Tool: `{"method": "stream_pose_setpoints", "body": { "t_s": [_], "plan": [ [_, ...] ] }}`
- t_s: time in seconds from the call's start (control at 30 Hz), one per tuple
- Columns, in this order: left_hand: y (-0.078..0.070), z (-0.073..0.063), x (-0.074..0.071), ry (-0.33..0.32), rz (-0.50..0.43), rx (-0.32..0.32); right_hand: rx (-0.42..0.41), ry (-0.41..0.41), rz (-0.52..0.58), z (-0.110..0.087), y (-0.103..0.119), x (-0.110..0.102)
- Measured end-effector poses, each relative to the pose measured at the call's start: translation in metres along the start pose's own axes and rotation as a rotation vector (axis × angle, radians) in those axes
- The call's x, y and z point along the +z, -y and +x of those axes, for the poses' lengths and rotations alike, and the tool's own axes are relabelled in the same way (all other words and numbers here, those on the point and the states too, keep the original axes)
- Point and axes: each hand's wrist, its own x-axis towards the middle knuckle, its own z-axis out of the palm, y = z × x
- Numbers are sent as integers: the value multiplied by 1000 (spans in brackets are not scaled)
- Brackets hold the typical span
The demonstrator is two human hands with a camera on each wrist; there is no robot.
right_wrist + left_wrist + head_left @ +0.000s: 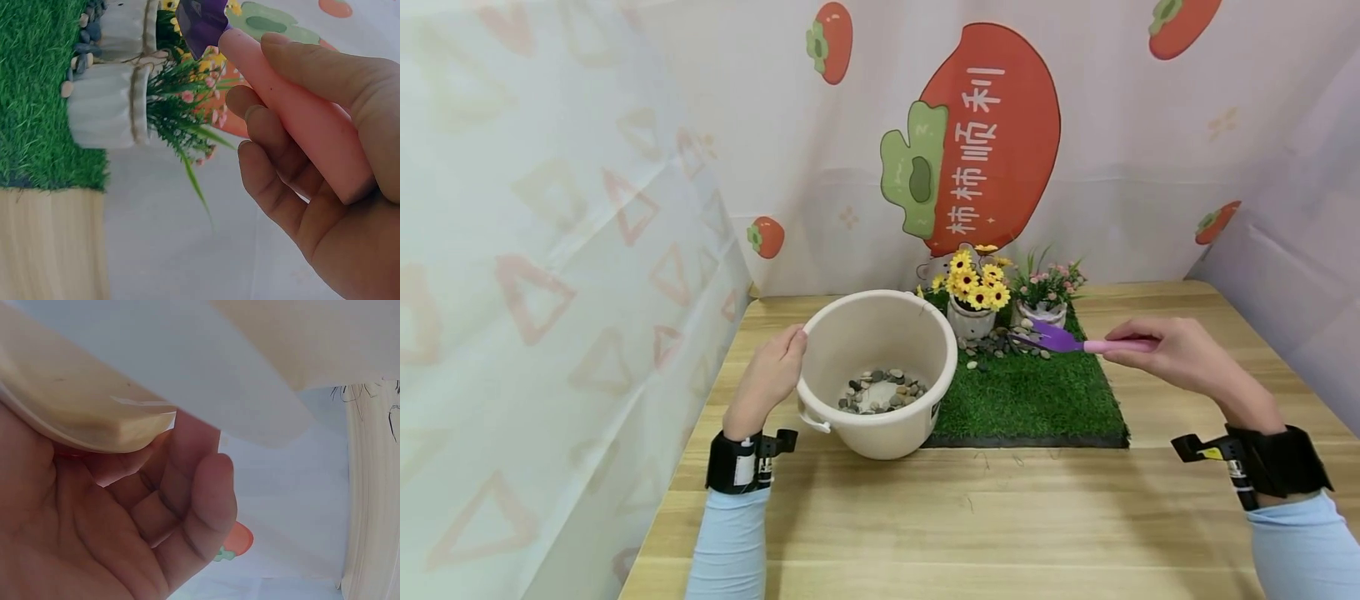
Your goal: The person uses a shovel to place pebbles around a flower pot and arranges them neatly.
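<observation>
My left hand [767, 382] grips the left rim of a beige plastic bucket [880, 437], which tilts toward me. Stones [883, 392] in grey, black and tan lie around its bottom. In the left wrist view, the curled fingers [209, 500] are at the bucket's rim. My right hand [1180, 354] holds a small garden trowel by its pink handle [300, 119]; the purple blade [1056, 337] points left over the pebbles. These pebbles [988, 346] lie in front of two white flowerpots on green artificial turf [1030, 400]. The blade's tip overlaps the pebbles in the head view.
A pot of yellow flowers [973, 283] and a pot of pink flowers [1051, 283] stand at the turf's back edge. A printed cloth [820, 167] hangs behind the wooden table [1000, 517], with more cloth at both sides. Dark fibres lie before the turf.
</observation>
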Motion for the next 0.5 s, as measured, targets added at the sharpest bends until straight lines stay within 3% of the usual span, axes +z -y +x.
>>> {"method": "stream_pose_setpoints", "body": {
  "t_s": [0.5],
  "plan": [
    [3,1,1,-15,27,32,-19,1,-22,-12,-22,7]
  ]
}}
